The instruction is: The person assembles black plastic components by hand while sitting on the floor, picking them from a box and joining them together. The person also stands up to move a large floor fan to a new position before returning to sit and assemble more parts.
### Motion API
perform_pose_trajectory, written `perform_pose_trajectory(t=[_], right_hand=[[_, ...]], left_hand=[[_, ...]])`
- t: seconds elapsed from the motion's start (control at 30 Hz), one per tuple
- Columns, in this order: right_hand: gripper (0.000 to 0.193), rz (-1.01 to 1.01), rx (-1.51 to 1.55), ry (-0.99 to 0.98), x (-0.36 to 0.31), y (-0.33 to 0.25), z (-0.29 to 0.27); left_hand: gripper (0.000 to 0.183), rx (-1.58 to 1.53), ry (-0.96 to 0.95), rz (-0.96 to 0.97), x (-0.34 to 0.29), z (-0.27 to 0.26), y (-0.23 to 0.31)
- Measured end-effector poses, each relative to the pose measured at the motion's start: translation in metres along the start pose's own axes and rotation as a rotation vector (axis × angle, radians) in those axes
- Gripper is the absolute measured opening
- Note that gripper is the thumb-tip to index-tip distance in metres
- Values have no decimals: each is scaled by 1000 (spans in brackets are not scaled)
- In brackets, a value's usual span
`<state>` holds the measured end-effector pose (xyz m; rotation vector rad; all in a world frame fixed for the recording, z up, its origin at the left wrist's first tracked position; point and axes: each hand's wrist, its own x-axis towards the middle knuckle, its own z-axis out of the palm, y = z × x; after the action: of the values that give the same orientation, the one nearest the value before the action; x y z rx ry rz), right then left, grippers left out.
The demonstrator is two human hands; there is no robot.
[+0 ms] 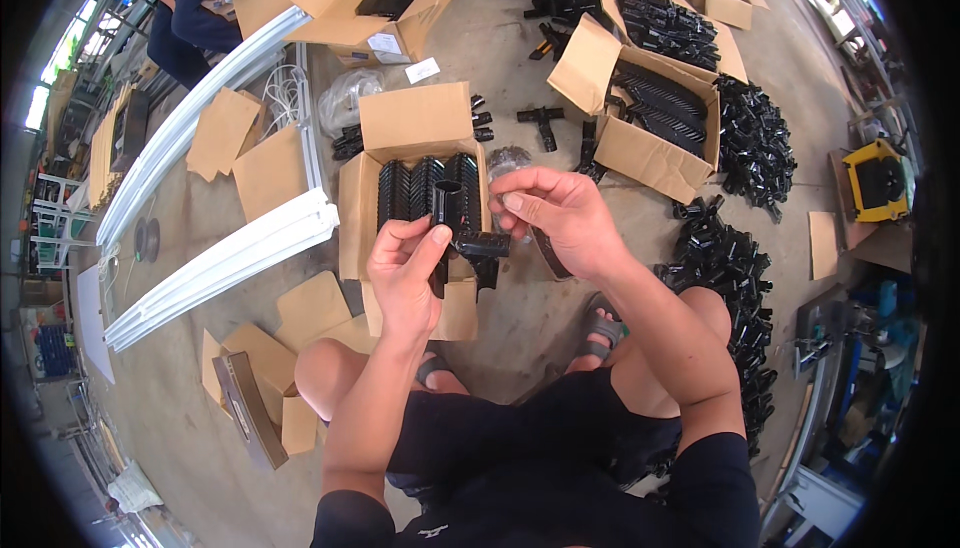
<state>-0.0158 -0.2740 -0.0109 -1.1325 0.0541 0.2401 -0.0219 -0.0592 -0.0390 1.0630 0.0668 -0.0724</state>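
Note:
My left hand (403, 263) pinches a glossy black pipe fitting (447, 210) with tubular branches, its open round end facing up. My right hand (562, 210) is just right of the fitting, thumb and forefinger pressed together; whatever they hold, if anything, is too small to make out. Beneath both hands stands an open cardboard box (355, 216), its flaps folded out, with rows of black fittings (395, 188) packed inside. Partly behind my right hand, a clear plastic bag (509, 159) holds small pieces I cannot make out.
Right of me, a long heap of black fittings (715, 278) lies on the concrete floor beside another open box (650, 170). White metal profiles (225, 268) stretch along the left. A third open box (365, 48) stands ahead, with a person (190, 23) at far left.

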Motion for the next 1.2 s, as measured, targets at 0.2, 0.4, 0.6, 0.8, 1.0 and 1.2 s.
perform_pose_trajectory(t=[0.2,0.4,0.6,0.8,1.0,1.2], right_hand=[[18,-66,-134,11,0,0,5],[18,-31,-125,-4,-2,3,12],[16,-12,-114,55,-4,15,20],[13,-40,-91,136,-6,27,25],[14,-17,101,207,-5,35,36],[12,26,123,242,-11,34,43]], left_hand=[[15,-10,-13,28,-1,5,4],[17,10,8,79,-4,12,5],[17,129,13,173,-7,10,1],[17,199,21,228,-5,11,-1],[18,264,45,274,-8,18,-3],[21,309,27,275,-8,11,-7]])
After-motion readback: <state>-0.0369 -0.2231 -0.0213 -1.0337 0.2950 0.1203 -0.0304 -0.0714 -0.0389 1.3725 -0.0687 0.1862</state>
